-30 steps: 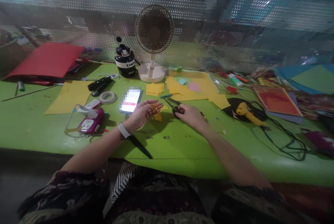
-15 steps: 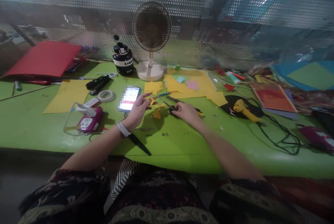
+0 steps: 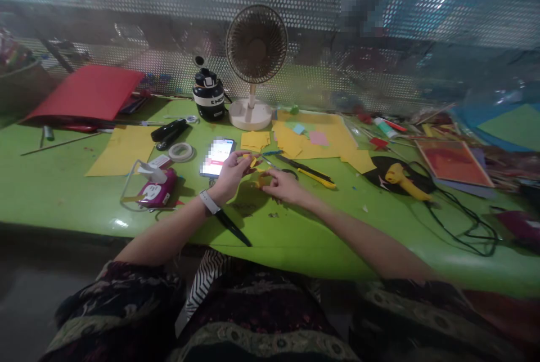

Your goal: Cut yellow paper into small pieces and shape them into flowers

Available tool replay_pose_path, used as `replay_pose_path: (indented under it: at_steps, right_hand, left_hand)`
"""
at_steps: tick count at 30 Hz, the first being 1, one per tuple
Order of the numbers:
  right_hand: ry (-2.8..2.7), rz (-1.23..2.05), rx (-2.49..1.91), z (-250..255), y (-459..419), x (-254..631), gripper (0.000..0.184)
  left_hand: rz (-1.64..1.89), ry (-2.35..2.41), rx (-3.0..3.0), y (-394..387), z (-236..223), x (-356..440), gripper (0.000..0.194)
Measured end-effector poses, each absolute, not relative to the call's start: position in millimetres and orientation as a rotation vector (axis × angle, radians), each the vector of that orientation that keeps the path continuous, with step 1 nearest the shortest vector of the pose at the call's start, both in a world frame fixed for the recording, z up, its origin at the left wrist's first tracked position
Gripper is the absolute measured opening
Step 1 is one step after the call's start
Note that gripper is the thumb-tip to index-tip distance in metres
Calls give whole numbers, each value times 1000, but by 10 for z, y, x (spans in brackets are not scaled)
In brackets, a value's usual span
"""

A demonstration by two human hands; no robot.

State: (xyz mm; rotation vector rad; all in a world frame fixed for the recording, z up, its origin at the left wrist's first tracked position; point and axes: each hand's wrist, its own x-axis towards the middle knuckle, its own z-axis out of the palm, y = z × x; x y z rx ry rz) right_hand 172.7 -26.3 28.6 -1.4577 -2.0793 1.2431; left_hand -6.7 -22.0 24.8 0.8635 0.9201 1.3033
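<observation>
My left hand (image 3: 232, 176) pinches a small yellow piece of paper (image 3: 253, 161) between thumb and fingertips, just right of a lit phone (image 3: 218, 157). My right hand (image 3: 283, 186) is low over the table with its fingers apart, the fingertips at a small yellow paper scrap (image 3: 259, 182); whether they touch it I cannot tell. Scissors (image 3: 270, 164) lie behind the right hand, their handles partly hidden by it. Beyond them rests a yellow and black utility knife (image 3: 316, 178).
Yellow paper sheets (image 3: 333, 131), a fan (image 3: 251, 114) and a black bottle (image 3: 210, 100) stand or lie at the back. Tape (image 3: 181, 152), a stapler (image 3: 169, 132) and a purple power strip (image 3: 159, 190) are left. A yellow glue gun (image 3: 407, 182) with cable lies right.
My right hand has let go of the scissors, which now lie on the table, and moved left and down to the yellow scrap. The left hand still holds its paper piece. The view has shifted slightly.
</observation>
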Motion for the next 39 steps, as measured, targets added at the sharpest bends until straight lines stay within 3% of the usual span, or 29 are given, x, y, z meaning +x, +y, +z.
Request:
replay_pose_path:
  at_steps: [3,6,14,22,35,39]
  right_hand:
    - [-2031,1244,-1420,259,-245,1699,12]
    - [-1896,1345,-1366,280,-277,1747,5]
    - [-1765,1219,-1318,316,-313,1863,15]
    - [-1691,1276,-1177,192,-337,1790,17]
    - [-1572,1413,-1065,226,-454,1704,31]
    - [-1539,1389,-1055,161,-467,1661,28]
  left_hand:
    - [1298,901,835,-204,243,-87,24]
    - [1281,854,838,-206,229,-90,21]
    - [1239,824,1086,-400,253,6,28]
    - [1127,824,1155,-447,212,41,38]
    - [1236,851,1093,-439,158,56,42]
    - [1258,854,1092,-455,142,69,48]
